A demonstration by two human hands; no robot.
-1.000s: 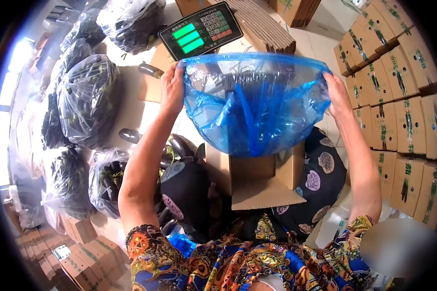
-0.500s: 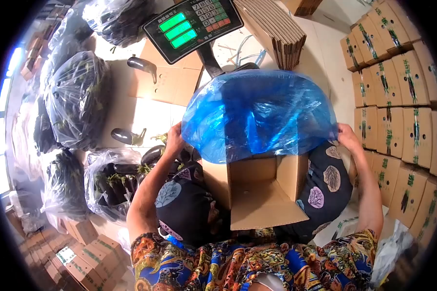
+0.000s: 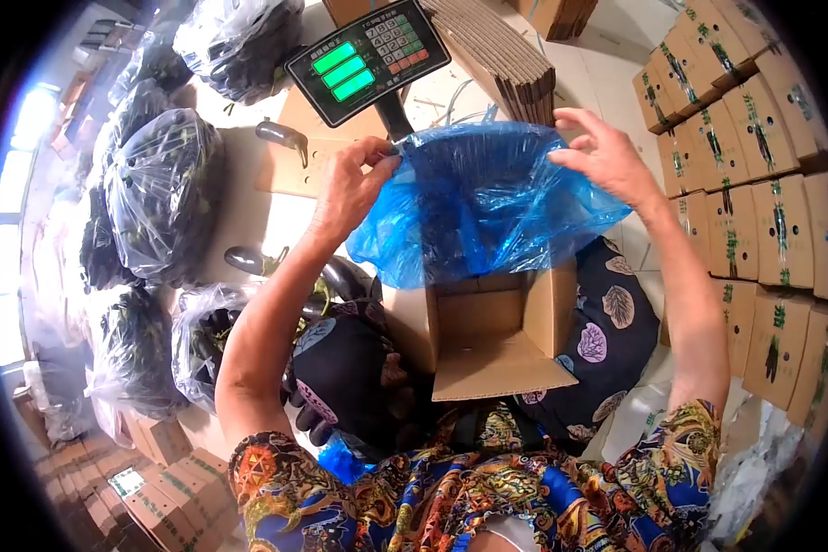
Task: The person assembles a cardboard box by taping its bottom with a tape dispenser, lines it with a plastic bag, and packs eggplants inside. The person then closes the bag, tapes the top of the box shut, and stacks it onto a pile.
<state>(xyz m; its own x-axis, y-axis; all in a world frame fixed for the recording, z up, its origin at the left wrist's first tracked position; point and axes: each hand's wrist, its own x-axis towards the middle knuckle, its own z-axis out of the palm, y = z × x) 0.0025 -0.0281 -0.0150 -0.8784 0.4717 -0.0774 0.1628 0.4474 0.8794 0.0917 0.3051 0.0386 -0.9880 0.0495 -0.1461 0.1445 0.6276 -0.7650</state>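
A blue plastic bag (image 3: 488,202) is spread over the far part of an open cardboard box (image 3: 497,368), whose near flap lies folded out between my knees. My left hand (image 3: 354,179) pinches the bag's far left edge with thumb and fingers. At the far right edge is my right hand (image 3: 607,161), its thumb and fingers apart, the thumb against or just beside the plastic. The box's near side is uncovered and its bare inside shows.
Beyond the box stands a scale display (image 3: 368,60) with green screens. Flattened cartons (image 3: 497,55) lean behind it. Bags of eggplants (image 3: 161,198) and a loose eggplant (image 3: 244,259) are on the left. Stacked boxes (image 3: 754,230) line the right.
Both hands have moved from the bag's sides up to its far edge and closer together. My right hand's fingers have spread. The bag's far edge is gathered narrower.
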